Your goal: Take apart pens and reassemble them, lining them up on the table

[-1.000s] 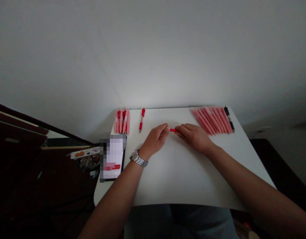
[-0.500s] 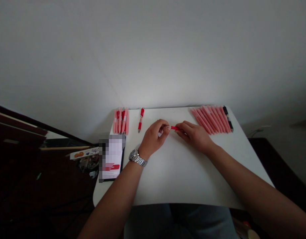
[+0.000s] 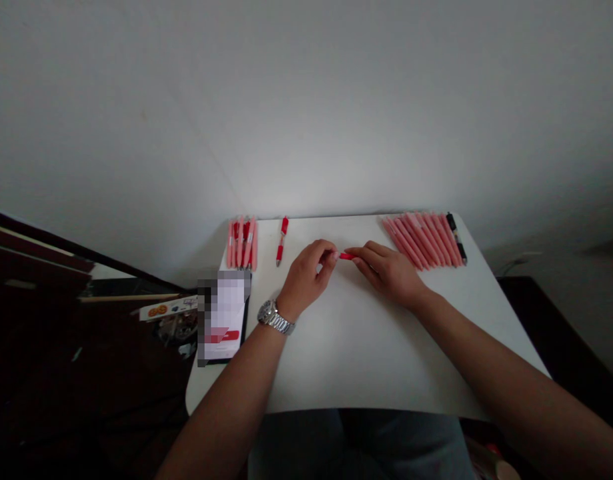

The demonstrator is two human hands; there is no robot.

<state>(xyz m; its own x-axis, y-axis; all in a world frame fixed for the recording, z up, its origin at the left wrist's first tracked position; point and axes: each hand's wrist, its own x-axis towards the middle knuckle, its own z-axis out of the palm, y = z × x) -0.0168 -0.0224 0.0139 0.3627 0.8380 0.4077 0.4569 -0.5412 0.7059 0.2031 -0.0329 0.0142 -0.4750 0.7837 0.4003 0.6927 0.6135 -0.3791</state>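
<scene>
Left hand (image 3: 306,277): fingertips pinched at the left end of a short red piece (image 3: 346,256); metal-banded watch (image 3: 276,316) on the wrist.
Right hand (image 3: 389,272): fingers closed on the right end of the same piece.
Far left: cluster of pink and red pens (image 3: 240,240); a single red pen (image 3: 279,253) lies apart, to its right.
Far right: slanted row of slim pink items (image 3: 421,241); black pen (image 3: 461,251) along its right side.
Left, nearer: device (image 3: 226,317), screen lit, partly pixelated.
Table (image 3: 366,360): white, far edge by a grey wall (image 3: 306,120).
</scene>
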